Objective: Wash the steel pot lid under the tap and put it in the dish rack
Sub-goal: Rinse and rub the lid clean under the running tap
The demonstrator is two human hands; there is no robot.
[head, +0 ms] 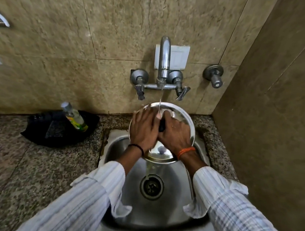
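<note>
Steel pot lid (182, 118), round, being held tilted over the sink (172, 174) beneath the tap (164, 57), far edge raised toward the wall, presumably so that the thin stream (161, 97) landing near its top is running down the face and draining off the low edge into the basin. Left hand (143, 129) lying spread across the left half, palm down, bracing or rubbing; whether clasping the rim, cannot tell. Right hand (176, 134) lying across the right half, fingers curled beside a dark knob (162, 126) at the centre, probably steadying the lid by it. Both sleeves pushed back from the wrists, likely for keeping dry. Soap bottle (75, 117) leaning in a black tray (35, 132) on the counter (14, 167), well apart to the left, within reach. Dish rack not in view. Washing step appearing under way; racking not yet done.
</note>
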